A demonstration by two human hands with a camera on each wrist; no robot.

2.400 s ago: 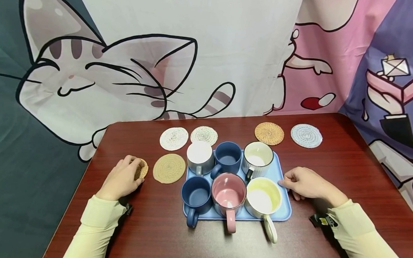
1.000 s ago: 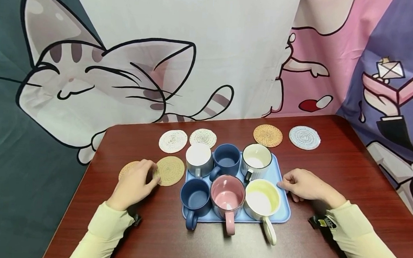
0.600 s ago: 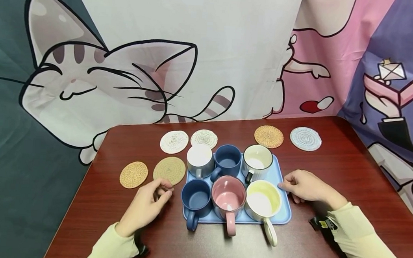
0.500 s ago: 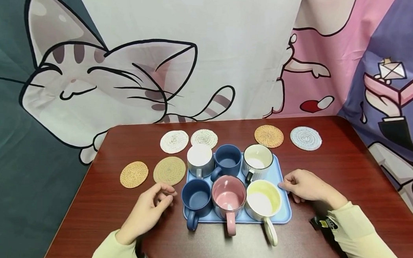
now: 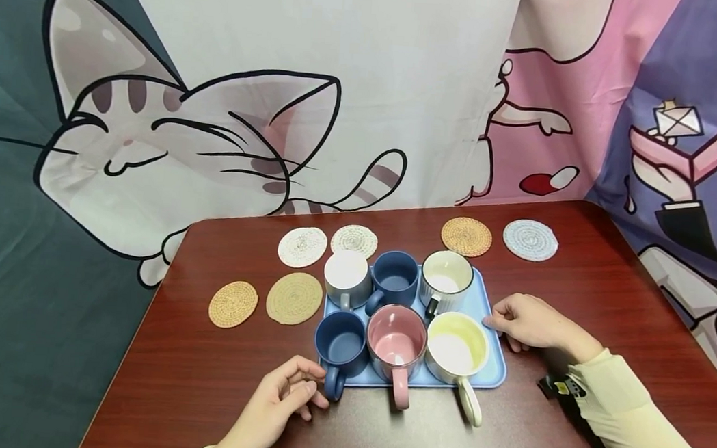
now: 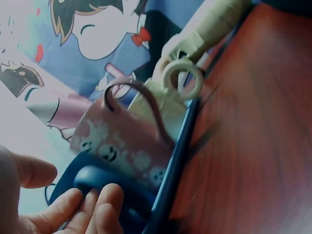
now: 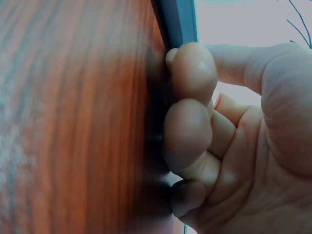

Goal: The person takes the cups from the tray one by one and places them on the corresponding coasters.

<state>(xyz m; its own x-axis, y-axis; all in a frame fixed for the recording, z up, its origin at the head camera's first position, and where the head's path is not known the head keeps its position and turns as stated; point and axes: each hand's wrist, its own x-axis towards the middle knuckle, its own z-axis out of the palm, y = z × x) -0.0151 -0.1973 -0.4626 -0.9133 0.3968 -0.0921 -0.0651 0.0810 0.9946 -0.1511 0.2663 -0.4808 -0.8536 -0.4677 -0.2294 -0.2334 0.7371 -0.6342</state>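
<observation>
A blue tray [image 5: 484, 302] holds several mugs. The front row is a dark blue mug [image 5: 341, 343], a pink mug [image 5: 396, 339] and a cream mug [image 5: 457, 343], handles toward me. My left hand [image 5: 311, 389] is at the tray's front left corner. Its fingertips [image 6: 97, 200] touch the dark blue mug's handle [image 6: 92, 175] while the thumb stands apart. My right hand [image 5: 500, 323] rests on the table at the tray's right rim [image 7: 178, 22]. Its fingers [image 7: 187, 131] are curled against that rim and the thumb reaches over it.
Woven coasters lie on the red-brown table [image 5: 607, 294]: a small tan coaster [image 5: 233, 304] and a larger tan coaster [image 5: 294, 298] left of the tray, several more behind it. A cartoon cloth backdrop hangs at the table's far edge.
My left hand let go of the small tan coaster at the left, then moved right and toward me to the front dark blue mug's handle. My right hand has stayed put.
</observation>
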